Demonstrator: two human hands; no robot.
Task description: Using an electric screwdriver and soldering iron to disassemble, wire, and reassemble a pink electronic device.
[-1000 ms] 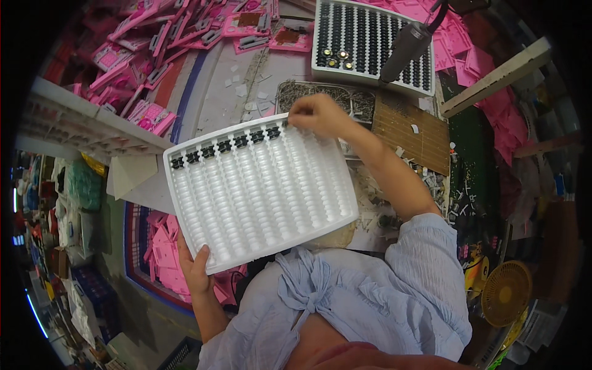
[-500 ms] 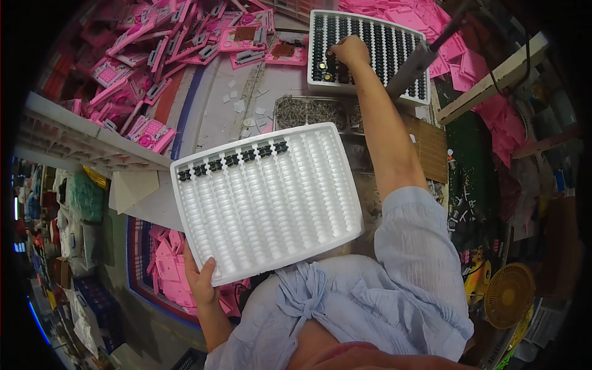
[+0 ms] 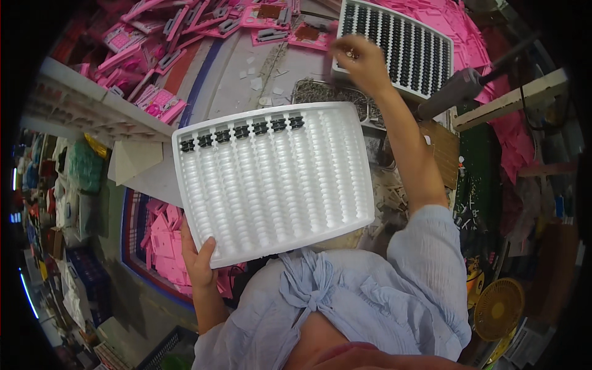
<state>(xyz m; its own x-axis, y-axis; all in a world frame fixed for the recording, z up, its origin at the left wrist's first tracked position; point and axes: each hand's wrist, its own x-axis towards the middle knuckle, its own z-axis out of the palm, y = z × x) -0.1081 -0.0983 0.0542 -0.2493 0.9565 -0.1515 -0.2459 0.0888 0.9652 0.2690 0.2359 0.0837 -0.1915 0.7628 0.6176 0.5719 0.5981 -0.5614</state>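
One white tray (image 3: 274, 185) above left hand (image 3: 198, 259) gripping its lower corner

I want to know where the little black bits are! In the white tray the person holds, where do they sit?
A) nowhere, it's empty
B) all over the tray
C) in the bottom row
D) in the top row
D: the black pieces line only the top row of the white tray held by the left hand; every other row is bare.
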